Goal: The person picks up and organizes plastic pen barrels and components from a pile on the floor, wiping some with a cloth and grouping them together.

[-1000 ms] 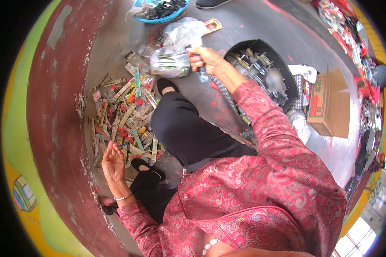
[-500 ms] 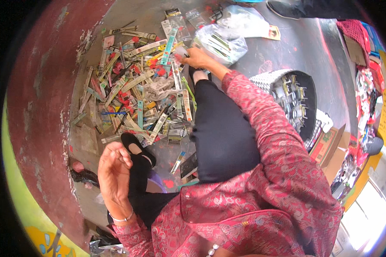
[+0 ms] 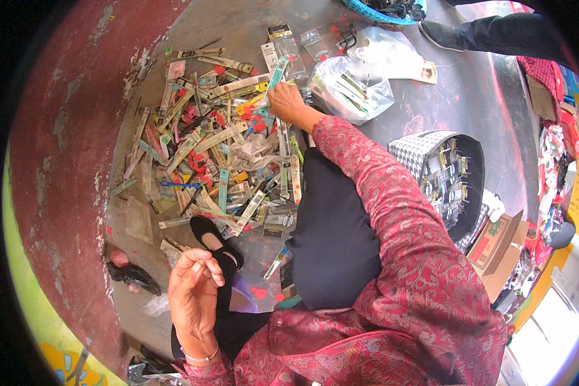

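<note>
a person in a red patterned blouse (image 3: 424, 270) and dark trousers (image 3: 334, 238) sits on a grey concrete floor (image 3: 457, 90), filling the lower right of the frame, with a curved red-brown wall (image 3: 64, 148) along the left. spread over the floor at upper centre lies a heap of narrow packaged strips (image 3: 206, 148), many in clear sleeves with red, yellow and teal cards. at centre right stands a black-and-white checked bag (image 3: 424, 151), open and stocked with small carded items, and a brown cardboard box (image 3: 498, 248) sits just below it toward the right edge. a clear plastic bag (image 3: 350, 90) holding more packets lies at upper centre, just right of the heap. a blue basket (image 3: 379, 11) shows at the top edge, near another person's dark shoe (image 3: 441, 32). the right hand (image 3: 286, 103) reaches up to the heap's upper edge, fingers closed on a teal-carded strip (image 3: 277, 72) that points toward the top of the frame. the left hand (image 3: 193, 299) hangs at lower left, palm up, fingers loosely curled and holding nothing, a thin bangle (image 3: 199, 358) at the wrist, just beside a black shoe (image 3: 215, 239).
</note>
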The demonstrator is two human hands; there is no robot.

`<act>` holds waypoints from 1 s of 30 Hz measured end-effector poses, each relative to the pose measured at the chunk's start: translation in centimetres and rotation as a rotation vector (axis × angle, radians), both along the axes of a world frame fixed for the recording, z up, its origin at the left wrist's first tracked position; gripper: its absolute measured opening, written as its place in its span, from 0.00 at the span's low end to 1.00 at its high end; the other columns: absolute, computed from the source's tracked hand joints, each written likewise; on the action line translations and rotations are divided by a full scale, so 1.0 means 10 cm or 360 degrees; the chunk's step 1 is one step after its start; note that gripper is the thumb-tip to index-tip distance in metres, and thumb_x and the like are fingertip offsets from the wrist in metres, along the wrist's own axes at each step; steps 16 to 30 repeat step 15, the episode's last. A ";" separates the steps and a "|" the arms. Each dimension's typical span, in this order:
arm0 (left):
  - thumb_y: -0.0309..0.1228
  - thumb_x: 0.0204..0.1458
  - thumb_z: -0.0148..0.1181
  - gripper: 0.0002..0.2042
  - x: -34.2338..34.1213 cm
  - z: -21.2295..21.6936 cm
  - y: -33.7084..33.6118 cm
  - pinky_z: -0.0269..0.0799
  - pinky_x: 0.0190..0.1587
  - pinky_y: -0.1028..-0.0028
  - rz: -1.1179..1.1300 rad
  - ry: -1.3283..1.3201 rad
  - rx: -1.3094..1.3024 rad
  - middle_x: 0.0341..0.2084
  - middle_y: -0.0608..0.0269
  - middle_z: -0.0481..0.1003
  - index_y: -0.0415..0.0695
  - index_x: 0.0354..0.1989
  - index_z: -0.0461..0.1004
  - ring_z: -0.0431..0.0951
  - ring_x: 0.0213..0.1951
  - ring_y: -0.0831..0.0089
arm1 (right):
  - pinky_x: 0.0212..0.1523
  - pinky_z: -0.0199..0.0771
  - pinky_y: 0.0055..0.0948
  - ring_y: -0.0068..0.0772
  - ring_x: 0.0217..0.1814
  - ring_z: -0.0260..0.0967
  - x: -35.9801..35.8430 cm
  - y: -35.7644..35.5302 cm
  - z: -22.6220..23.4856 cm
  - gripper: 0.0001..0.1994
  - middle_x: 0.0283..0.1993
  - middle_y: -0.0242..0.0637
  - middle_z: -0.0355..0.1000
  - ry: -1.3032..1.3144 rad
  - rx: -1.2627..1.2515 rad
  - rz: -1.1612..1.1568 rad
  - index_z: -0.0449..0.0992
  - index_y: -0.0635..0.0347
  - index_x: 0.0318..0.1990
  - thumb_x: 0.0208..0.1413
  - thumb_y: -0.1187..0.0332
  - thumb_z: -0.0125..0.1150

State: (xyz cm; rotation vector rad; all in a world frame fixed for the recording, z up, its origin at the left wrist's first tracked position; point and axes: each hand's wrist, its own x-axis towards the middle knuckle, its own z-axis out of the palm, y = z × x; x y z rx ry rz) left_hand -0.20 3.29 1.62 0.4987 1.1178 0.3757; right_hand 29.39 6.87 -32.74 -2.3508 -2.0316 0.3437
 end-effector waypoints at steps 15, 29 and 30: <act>0.53 0.53 0.35 0.34 0.86 -0.03 0.34 0.46 0.59 0.60 0.0343 -0.0814 -0.0274 0.60 0.54 0.48 0.40 0.61 0.45 0.50 0.60 0.61 | 0.57 0.50 0.40 0.50 0.58 0.53 -0.39 -0.24 3.15 0.25 0.56 0.48 0.59 0.1555 0.1215 0.0150 0.63 0.59 0.53 0.53 0.51 0.46; 0.53 0.53 0.35 0.34 0.86 -0.03 0.34 0.46 0.59 0.60 0.0343 -0.0814 -0.0274 0.60 0.54 0.48 0.40 0.61 0.45 0.50 0.60 0.61 | 0.57 0.50 0.40 0.50 0.58 0.53 -0.39 -0.24 3.15 0.25 0.56 0.48 0.59 0.1555 0.1215 0.0150 0.63 0.59 0.53 0.53 0.51 0.46; 0.53 0.53 0.35 0.34 0.86 -0.03 0.34 0.46 0.59 0.60 0.0343 -0.0814 -0.0274 0.60 0.54 0.48 0.40 0.61 0.45 0.50 0.60 0.61 | 0.57 0.50 0.40 0.50 0.58 0.53 -0.39 -0.24 3.15 0.25 0.56 0.48 0.59 0.1555 0.1215 0.0150 0.63 0.59 0.53 0.53 0.51 0.46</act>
